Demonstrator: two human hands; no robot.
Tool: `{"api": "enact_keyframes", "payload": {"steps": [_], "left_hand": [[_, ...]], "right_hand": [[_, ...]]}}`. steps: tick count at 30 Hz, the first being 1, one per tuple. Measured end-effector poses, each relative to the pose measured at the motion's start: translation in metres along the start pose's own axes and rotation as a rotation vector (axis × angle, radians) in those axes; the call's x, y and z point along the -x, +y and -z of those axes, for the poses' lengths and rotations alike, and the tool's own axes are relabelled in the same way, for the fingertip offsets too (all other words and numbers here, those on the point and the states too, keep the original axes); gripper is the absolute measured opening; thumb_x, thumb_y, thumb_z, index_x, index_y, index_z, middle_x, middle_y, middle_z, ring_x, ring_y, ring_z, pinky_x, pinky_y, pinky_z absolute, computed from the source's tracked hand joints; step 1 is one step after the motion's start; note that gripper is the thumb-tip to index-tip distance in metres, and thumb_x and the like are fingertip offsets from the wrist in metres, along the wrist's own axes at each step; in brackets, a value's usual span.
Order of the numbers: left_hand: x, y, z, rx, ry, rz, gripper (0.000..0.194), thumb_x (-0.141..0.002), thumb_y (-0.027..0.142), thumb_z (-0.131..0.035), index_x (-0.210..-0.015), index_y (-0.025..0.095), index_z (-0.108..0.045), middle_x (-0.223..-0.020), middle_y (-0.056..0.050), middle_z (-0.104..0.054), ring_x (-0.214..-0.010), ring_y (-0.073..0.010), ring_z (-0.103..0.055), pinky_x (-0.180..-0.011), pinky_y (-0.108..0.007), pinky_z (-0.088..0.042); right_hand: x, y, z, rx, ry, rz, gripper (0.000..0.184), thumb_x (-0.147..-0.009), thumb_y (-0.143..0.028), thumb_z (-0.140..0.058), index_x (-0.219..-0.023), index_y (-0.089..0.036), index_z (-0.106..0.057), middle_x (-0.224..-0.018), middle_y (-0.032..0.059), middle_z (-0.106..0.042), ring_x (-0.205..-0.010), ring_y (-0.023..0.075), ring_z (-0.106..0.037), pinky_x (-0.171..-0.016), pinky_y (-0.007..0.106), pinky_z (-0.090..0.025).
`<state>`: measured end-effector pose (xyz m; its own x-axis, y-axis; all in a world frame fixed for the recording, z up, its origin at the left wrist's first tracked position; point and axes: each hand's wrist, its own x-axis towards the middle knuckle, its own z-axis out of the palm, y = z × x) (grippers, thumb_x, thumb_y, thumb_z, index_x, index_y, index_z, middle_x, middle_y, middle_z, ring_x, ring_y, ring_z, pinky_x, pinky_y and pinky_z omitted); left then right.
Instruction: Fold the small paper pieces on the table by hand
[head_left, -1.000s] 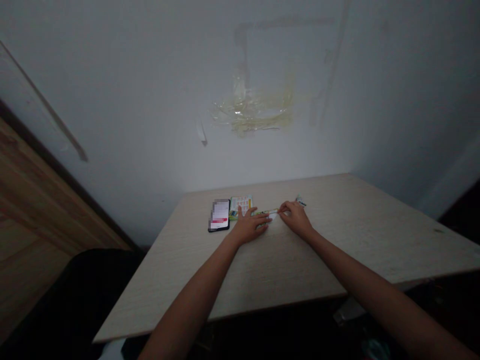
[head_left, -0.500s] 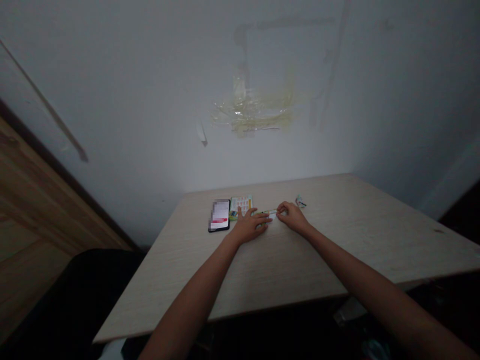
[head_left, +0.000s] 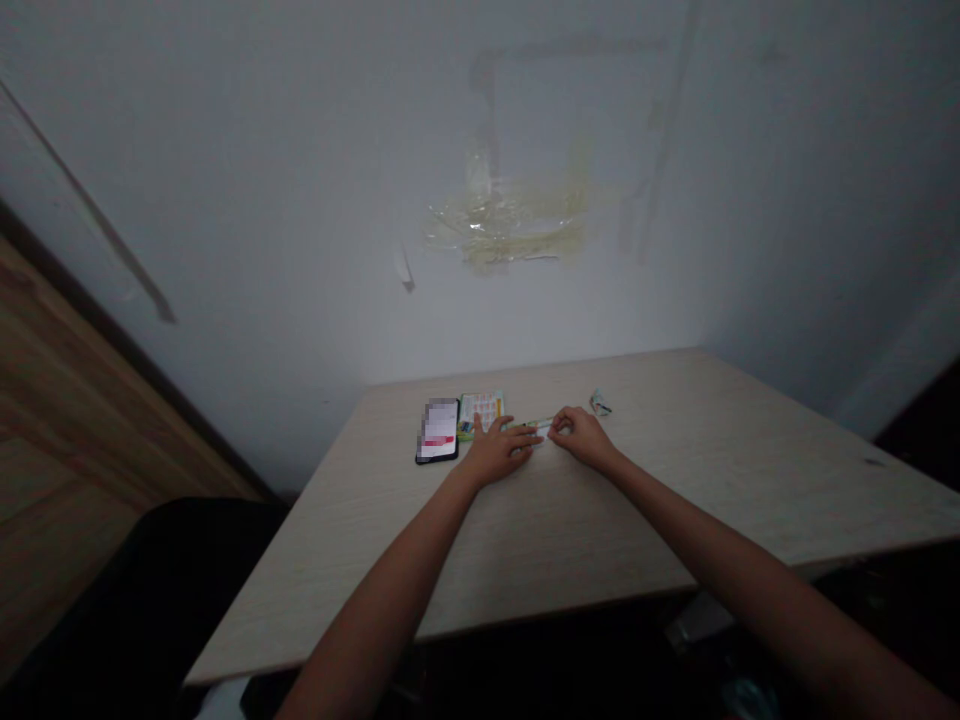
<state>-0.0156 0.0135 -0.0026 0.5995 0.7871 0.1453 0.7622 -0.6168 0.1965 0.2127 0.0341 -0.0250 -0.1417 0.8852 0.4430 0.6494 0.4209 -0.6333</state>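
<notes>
My left hand (head_left: 499,452) lies flat on the table with its fingers spread, over the lower edge of a printed sheet (head_left: 484,405) in green and white. Its fingertips press on a narrow strip of printed paper (head_left: 531,426) that runs to the right. At the strip's right end my right hand (head_left: 581,436) is closed in a pinch, thumb against fingers, on the paper's edge. How much of the strip lies under the fingers is hidden. Just beyond my right hand is a small crumpled printed scrap (head_left: 600,403).
A phone (head_left: 441,432) with a lit screen lies left of the sheet on the pale wooden table (head_left: 360,540). Behind the table rises a wall (head_left: 300,250) with yellowed tape (head_left: 517,235) on it. A black chair-like shape (head_left: 195,560) stands at the left.
My right hand's fingertips have shifted slightly left and down along the paper. The white patch between the hands looks smaller. My left hand stays almost in place.
</notes>
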Motion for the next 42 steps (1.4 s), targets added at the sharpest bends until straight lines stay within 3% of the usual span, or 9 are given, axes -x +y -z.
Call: {"api": "enact_keyframes", "payload": {"steps": [13, 42], "left_hand": [[-0.001, -0.003, -0.003, -0.019, 0.013, -0.012, 0.037, -0.100, 0.048, -0.038, -0.133, 0.055, -0.049, -0.148, 0.010, -0.050, -0.143, -0.0311, -0.028, -0.105, -0.080, 0.009], [-0.001, -0.001, -0.001, -0.004, 0.002, -0.002, 0.037, -0.099, 0.047, -0.041, -0.134, 0.056, -0.047, -0.148, 0.011, -0.049, -0.143, -0.0312, -0.028, -0.103, -0.082, 0.009]], "right_hand": [[0.001, 0.009, -0.003, -0.098, -0.038, 0.029, 0.010, -0.073, -0.024, -0.069, -0.081, -0.019, -0.066, -0.084, 0.0036, -0.069, -0.083, 0.0188, -0.063, -0.079, 0.030, -0.046], [0.003, -0.003, 0.002, -0.015, -0.056, 0.075, 0.005, -0.076, -0.021, -0.068, -0.079, -0.020, -0.064, -0.083, 0.0043, -0.068, -0.087, 0.0210, -0.060, -0.081, 0.032, -0.044]]}}
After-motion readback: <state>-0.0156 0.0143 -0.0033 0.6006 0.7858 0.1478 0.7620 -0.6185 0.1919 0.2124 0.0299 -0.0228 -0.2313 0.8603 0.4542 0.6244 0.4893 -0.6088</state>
